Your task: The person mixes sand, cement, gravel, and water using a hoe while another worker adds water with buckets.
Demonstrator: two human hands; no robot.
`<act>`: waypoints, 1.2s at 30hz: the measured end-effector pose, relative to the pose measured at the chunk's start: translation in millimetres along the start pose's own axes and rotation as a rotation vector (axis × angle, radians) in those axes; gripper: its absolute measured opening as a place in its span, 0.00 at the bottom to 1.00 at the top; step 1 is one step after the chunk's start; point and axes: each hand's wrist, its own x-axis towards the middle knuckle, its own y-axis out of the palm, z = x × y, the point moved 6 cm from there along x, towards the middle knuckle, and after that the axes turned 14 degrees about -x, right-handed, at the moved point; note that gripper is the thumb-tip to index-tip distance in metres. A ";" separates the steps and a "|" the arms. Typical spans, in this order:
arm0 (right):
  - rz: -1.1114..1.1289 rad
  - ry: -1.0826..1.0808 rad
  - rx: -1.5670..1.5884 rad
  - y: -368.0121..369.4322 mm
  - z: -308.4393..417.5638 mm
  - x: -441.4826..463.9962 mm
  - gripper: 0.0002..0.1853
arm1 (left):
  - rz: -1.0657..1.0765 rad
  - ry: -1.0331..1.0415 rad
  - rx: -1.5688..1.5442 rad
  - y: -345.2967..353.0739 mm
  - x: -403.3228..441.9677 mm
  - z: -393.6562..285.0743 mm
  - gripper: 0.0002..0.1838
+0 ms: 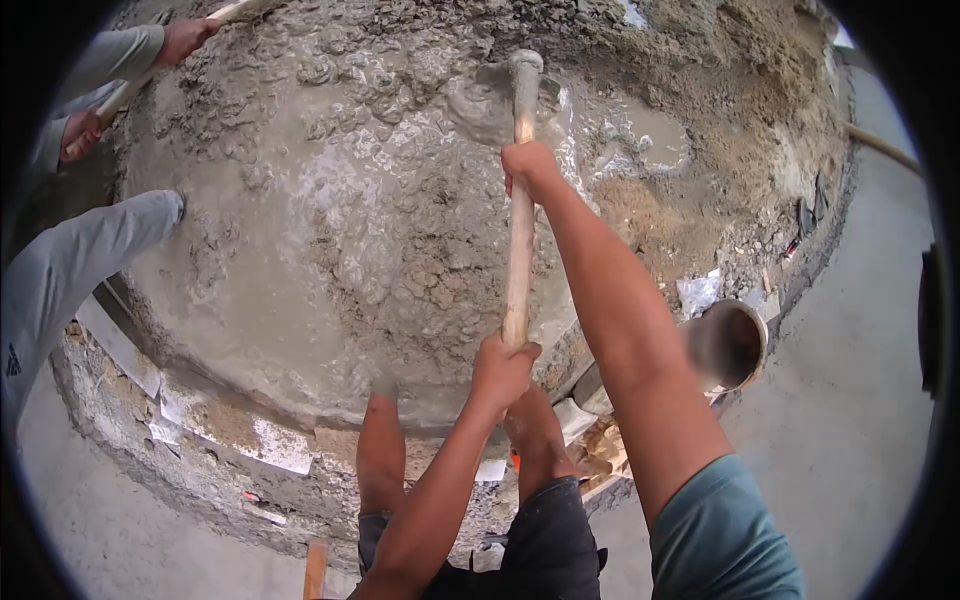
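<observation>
Teal sleeve (720, 540) closest to camera, bottom right, arm reaching forward. Now left to right. Co-worker at upper left: one hand (185, 40) and another hand (80, 135) on a second pole-like handle (125, 95); far end out of frame. Gray trouser leg (80, 250) stands at the edge of the wet gray mix (240, 290), foot end down at the mix. White scraps (280, 445) on the rubble rim below; short wood piece (315, 570) at bottom.

Person's own bare leg (380, 460) meets the near edge of the mix, foot area blurred. Left hand (503, 375): grip closed round the near part of the wooden handle (520, 245), between the person's knees and the mix. Tool head (525, 65) is caked, low in the mix near the far side; exact blade shape can't be told. Right hand (530, 168): grip wrapped round the same handle, farther up, nearer the head.

Step in hand, as judged: tool at long reach, head engaged with the mix, both hands loading the handle. Any pull or lift from this pose calls for both grips firm and the head angle controlled, since wet mix likely drags.

Right side: drier sandy material (740, 130), crumpled clear plastic (698, 293), round bucket (745, 345) beside the right forearm, opening partly blurred, then a thin pole (885, 150) reaching onto smooth gray floor (850, 400).
</observation>
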 end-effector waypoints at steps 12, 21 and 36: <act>0.007 0.344 0.376 150.5 -85.8 -243.3 0.07 | -0.027 -0.158 0.515 -226.6 -192.3 67.4 0.17; 0.174 0.472 0.988 274.1 -63.3 -429.3 0.07 | -0.055 0.061 1.192 -422.3 -251.0 53.9 0.12; -0.287 0.332 0.720 -53.2 -137.5 -77.7 0.05 | 0.217 0.184 0.784 -51.2 -1.2 -22.8 0.19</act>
